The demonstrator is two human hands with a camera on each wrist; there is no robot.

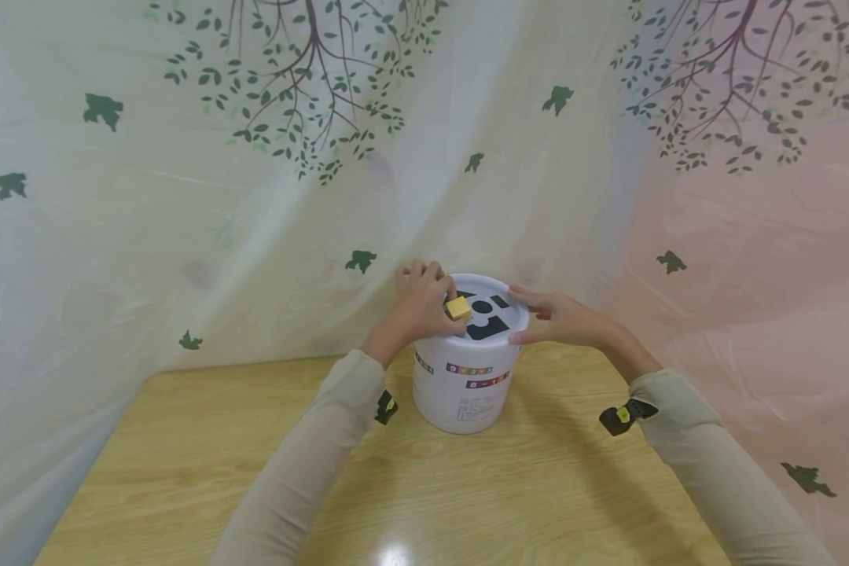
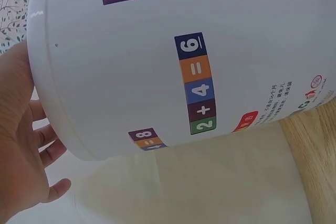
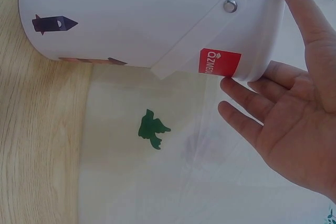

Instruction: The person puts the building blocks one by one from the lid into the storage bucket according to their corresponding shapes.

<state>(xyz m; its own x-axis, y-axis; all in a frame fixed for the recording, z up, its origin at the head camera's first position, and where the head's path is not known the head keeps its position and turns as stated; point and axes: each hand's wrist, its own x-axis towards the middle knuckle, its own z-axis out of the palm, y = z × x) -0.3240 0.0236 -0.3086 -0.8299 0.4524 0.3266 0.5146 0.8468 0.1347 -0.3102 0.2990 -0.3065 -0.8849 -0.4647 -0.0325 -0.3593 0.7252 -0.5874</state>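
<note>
A white lidded bucket [image 1: 467, 393] with printed number sums stands upright on the table. Its lid [image 1: 502, 303] carries several black shapes. My left hand [image 1: 420, 303] is over the lid's left side and pinches a yellow block [image 1: 457, 307] between thumb and fingers, close over the lid. In the left wrist view the bucket's side [image 2: 131, 66] fills much of the picture, and the block is hidden. From the right, my right hand [image 1: 566, 318] holds the lid's rim with thumb and fingers spread around it. A strap handle [image 3: 194, 35] hangs along the bucket's side in the right wrist view.
The wooden table [image 1: 205, 440] extends in front and to the left of the bucket. Right behind it hangs a pale curtain [image 1: 255, 259] printed with leaves and branches. Wrist devices [image 1: 619, 419] sit below both sleeves.
</note>
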